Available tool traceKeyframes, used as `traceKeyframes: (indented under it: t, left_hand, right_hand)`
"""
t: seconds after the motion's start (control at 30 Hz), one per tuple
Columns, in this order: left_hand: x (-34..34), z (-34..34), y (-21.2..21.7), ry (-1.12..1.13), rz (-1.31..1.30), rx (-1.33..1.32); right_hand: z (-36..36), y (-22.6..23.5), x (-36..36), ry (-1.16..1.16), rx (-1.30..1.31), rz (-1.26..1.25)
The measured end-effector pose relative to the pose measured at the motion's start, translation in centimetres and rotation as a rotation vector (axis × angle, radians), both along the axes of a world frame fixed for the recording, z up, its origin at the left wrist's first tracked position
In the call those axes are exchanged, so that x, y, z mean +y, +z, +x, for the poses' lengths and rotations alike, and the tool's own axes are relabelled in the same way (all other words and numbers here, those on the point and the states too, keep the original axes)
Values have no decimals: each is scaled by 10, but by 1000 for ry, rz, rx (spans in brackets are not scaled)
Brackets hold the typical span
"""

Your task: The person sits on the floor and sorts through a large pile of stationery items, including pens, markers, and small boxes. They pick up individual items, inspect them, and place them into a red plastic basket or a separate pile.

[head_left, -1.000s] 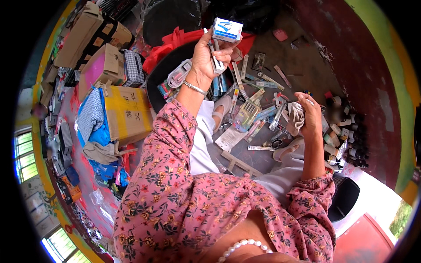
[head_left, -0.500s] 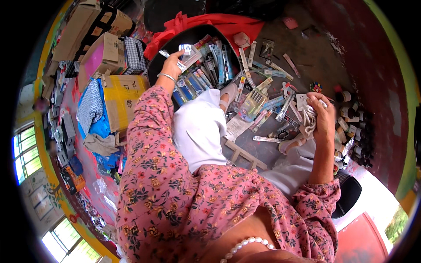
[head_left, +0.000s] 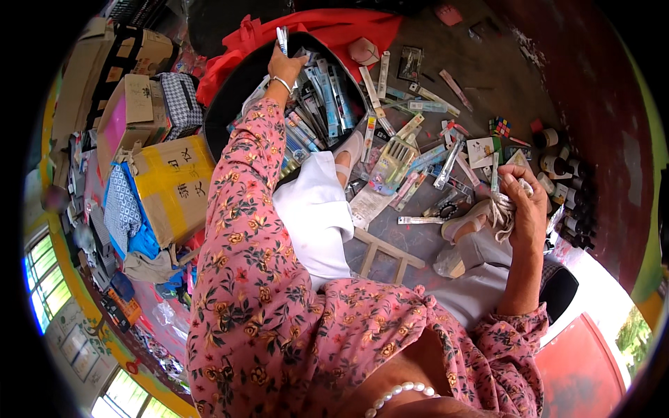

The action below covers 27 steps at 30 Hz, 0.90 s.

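My left hand, with a bracelet at its wrist, is over the far side of a black container. It closes on a slim white-and-blue packet that stands up past the fingers; the rest is hidden by the hand. Below it in the container lie several long blue packets and more narrow packs. My right hand is raised on the right, its fingers wrapped round a crumpled whitish cloth. Under that hand, many slim packets and a clear pack of brushes are scattered on the floor.
Red fabric lies behind the container. Cardboard boxes are stacked at left. Dark bottles line the right wall, near a puzzle cube. A wooden frame lies between my feet.
My left hand has moved to the far side of the container, and the packet in it now points upward. My right hand has shifted slightly right and down, still gripping the cloth.
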<state>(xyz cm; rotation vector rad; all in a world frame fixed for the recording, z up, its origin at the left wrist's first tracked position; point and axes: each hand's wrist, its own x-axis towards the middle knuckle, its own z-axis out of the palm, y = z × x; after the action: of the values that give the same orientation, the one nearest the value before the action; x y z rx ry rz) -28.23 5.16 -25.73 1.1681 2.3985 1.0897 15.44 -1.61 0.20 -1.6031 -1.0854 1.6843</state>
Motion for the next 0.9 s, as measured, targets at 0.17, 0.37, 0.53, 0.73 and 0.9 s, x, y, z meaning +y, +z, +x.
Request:
traceKeyframes:
  t: [0.17,0.37,0.53,0.73,0.9]
  left_hand:
    - [-23,-16,-17,213,-254,-425]
    - [-40,-30,38,172,74,-1175]
    - [-29,62,211,-466,114,-1504]
    - [-70,223,260,-746,-18,-1894]
    - [-56,250,200,-685,-304,-1782]
  right_hand:
    - [3,0,-3,36,0,-13]
    - [16,-7,5,-94,23,131]
    - [32,-13,23,-272,248,23]
    - [43,-24,23,-134,300,81]
    - [33,-25,15,-150,164,70]
